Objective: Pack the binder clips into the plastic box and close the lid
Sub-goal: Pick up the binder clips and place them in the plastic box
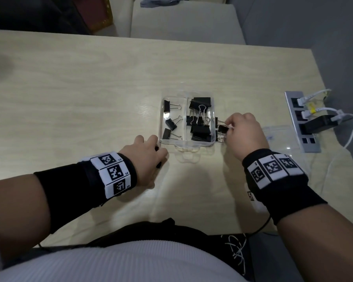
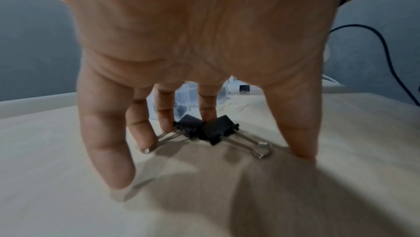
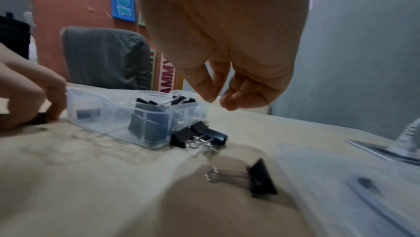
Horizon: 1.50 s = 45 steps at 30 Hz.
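Holding: right hand (image 1: 245,132) hangs over loose black binder clips (image 3: 200,135) beside the clear plastic box (image 1: 172,141); whether it grips one, cannot tell.
Left hand (image 2: 193,65): straight fingers touching two clips (image 2: 205,128) on wood-grain table (image 1: 90,88).
Box: lidless, compartments holding clips.

Left hand (image 1: 146,157), palm down, fingers (image 2: 106,151) spread and extended, tips touching the pale wooden table (image 1: 90,88). Right hand (image 1: 246,133) raised, thumb and forefinger nearly meeting; whether they pinch anything is unclear. Both wrists wear black bands.
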Each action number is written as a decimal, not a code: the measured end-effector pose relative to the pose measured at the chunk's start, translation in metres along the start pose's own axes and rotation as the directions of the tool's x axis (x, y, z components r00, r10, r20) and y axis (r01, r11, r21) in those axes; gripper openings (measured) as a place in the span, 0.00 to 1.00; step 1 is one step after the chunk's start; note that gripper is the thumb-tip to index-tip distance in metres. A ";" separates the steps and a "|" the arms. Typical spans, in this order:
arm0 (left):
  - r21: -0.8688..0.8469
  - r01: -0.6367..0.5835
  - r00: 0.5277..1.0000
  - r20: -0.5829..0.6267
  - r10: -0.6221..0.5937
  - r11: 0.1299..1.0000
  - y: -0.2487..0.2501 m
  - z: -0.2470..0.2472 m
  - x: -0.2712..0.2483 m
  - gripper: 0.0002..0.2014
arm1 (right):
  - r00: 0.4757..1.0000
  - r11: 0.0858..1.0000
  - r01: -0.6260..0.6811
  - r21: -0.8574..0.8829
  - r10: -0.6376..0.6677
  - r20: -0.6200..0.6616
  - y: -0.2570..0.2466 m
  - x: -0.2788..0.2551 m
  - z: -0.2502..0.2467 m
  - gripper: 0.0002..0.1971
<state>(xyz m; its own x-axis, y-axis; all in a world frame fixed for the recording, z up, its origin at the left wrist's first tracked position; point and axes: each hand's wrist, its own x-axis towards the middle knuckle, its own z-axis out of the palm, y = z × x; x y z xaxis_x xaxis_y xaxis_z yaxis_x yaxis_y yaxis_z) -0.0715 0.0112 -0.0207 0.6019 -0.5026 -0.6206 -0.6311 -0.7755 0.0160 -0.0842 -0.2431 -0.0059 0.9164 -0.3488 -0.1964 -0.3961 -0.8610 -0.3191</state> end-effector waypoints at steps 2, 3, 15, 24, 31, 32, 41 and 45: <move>-0.026 0.012 1.000 -0.026 -0.012 1.000 0.000 0.000 0.001 0.34 | 0.990 0.992 -0.118 -0.047 0.121 0.075 0.009 0.001 0.000 0.17; -0.049 0.015 0.999 -0.049 -0.018 0.999 0.000 -0.001 0.002 0.29 | 0.976 0.983 -0.159 -0.090 0.170 0.133 0.012 0.000 0.000 0.21; -0.134 -0.026 0.996 -0.092 0.013 0.991 -0.006 -0.003 0.004 0.16 | 0.971 0.987 -0.012 -0.159 0.049 0.233 0.008 0.000 0.024 0.26; -0.210 -0.033 0.998 -0.059 0.022 0.977 -0.022 -0.015 0.006 0.12 | 0.988 0.996 -0.085 -0.032 0.088 0.126 0.013 -0.007 0.035 0.13; -0.303 0.076 0.962 -0.230 -0.150 0.950 -0.046 -0.052 0.014 0.10 | 0.988 0.993 -0.093 -0.068 0.100 0.121 0.014 -0.009 0.037 0.13; -0.336 0.072 0.945 -0.278 -0.172 0.939 -0.048 -0.061 0.015 0.10 | 0.987 0.993 -0.094 -0.075 0.103 0.124 0.014 -0.009 0.037 0.13; -0.460 -0.048 0.924 -0.358 -0.135 0.886 -0.029 -0.085 0.041 0.22 | 0.980 0.988 -0.146 -0.050 0.151 0.128 0.020 -0.008 0.035 0.12; -0.348 -0.004 0.960 -0.264 -0.094 0.937 -0.034 -0.071 0.048 0.44 | 0.975 0.983 -0.181 -0.018 0.182 0.128 0.024 -0.011 0.028 0.12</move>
<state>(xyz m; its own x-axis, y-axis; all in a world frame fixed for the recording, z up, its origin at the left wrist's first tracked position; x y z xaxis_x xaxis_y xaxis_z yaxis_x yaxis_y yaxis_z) 0.0135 -0.0141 0.0046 0.7662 -0.5105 -0.3904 -0.4235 -0.8580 0.2907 -0.1052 -0.2491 -0.0371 0.8137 -0.4496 -0.3684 -0.5548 -0.7899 -0.2612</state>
